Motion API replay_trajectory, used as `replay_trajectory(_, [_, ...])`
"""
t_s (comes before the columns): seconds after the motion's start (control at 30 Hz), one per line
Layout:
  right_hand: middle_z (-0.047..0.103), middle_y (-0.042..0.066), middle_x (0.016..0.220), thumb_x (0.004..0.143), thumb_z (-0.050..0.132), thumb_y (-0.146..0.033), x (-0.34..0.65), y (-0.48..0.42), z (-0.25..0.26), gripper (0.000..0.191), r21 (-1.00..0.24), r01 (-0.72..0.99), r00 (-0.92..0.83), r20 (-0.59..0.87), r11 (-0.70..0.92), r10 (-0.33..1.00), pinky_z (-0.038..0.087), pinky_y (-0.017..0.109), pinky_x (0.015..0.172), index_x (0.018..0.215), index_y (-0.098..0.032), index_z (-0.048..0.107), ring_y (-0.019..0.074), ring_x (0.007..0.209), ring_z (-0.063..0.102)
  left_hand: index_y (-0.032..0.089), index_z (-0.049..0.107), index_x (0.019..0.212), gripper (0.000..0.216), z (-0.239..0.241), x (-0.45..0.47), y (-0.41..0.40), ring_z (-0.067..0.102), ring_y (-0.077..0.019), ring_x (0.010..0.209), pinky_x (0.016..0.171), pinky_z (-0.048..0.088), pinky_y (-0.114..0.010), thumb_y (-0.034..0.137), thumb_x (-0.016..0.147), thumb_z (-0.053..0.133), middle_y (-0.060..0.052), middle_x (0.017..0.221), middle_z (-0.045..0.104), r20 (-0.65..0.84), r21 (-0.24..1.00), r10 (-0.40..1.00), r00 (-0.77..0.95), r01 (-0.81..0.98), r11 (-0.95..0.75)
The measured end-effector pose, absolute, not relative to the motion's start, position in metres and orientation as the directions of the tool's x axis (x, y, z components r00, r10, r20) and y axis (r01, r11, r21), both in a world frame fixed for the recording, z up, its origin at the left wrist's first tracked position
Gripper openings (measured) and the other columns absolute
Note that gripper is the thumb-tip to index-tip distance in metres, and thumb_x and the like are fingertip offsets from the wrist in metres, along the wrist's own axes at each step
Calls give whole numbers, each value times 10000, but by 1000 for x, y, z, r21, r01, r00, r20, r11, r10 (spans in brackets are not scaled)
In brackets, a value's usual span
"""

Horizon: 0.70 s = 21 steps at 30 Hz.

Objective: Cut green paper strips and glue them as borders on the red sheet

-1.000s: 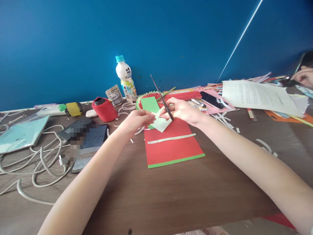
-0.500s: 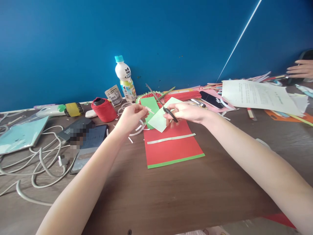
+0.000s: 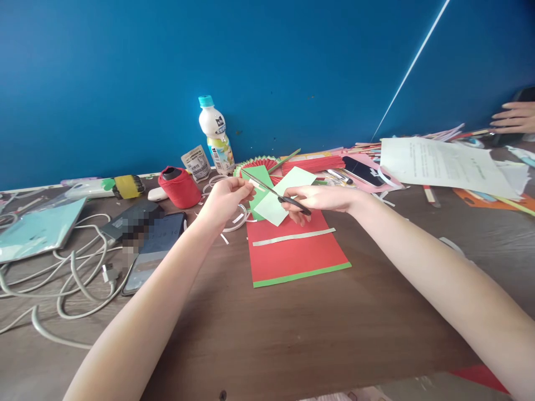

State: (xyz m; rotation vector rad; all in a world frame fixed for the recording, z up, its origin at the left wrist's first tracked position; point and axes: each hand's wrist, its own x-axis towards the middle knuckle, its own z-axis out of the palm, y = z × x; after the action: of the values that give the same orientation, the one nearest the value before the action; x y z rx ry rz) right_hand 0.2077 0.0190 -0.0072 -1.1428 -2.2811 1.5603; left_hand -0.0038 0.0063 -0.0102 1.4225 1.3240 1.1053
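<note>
My left hand (image 3: 228,200) pinches a small whitish paper strip (image 3: 257,185) between thumb and fingers. Black-handled scissors (image 3: 296,205) are gripped in my right hand (image 3: 320,199), their blades slanting up and left past the strip's end. I cannot tell whether the blades touch it. Below the hands lies a pale green paper square (image 3: 273,207), turned cornerwise over a brighter green paper piece (image 3: 257,172). Both overlap a red sheet (image 3: 298,260) with a green band along its near edge. A long pale strip (image 3: 292,238) crosses the red sheet.
A bottle (image 3: 215,133), a red-wrapped roll (image 3: 179,186) and a folded red paper fan (image 3: 256,162) stand or lie at the back. Phone (image 3: 156,245) and cables (image 3: 69,278) are left. Printed sheets (image 3: 434,164) lie right, near another person's hand (image 3: 516,118).
My right hand has turned the scissors, so the blades now point lower and more to the left, closer to the strip. My left hand has hardly moved.
</note>
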Motion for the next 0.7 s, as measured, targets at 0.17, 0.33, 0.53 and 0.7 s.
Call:
replay_trajectory(0.17, [631,44,767,793,537,-491,209,20,-9,319,-847,502,-701,-279,176,656,382,270,549,849,-189,453,152,686,582,135,599,703,96,-9,-3,6,559,-87,646,661,438,-204,221,743,609,-2,672,609,39,981,998,39,191,-46])
replay_trajectory(0.33, [624,32,754,787,547,-473,210,21,-10,299,-847,502,-695,-277,173,663,379,274,549,842,-195,452,147,665,575,130,603,707,102,-7,-2,5,541,-83,625,646,432,-203,222,751,598,-2,661,598,51,981,998,47,185,-59])
replay_trajectory(0.53, [611,29,730,782,551,-466,208,19,-9,292,-847,503,-692,-276,171,668,374,278,567,817,-195,448,154,688,563,137,604,698,99,-8,-2,5,541,-84,620,650,430,-206,225,745,599,2,654,601,60,979,997,45,190,-67])
replay_trajectory(0.7, [579,12,679,756,581,-453,206,17,-8,289,-858,491,-676,-265,152,688,375,278,578,787,-201,445,148,675,522,145,598,680,103,-8,-1,5,552,-99,624,642,436,-214,234,727,619,-6,650,614,60,978,998,22,201,-63])
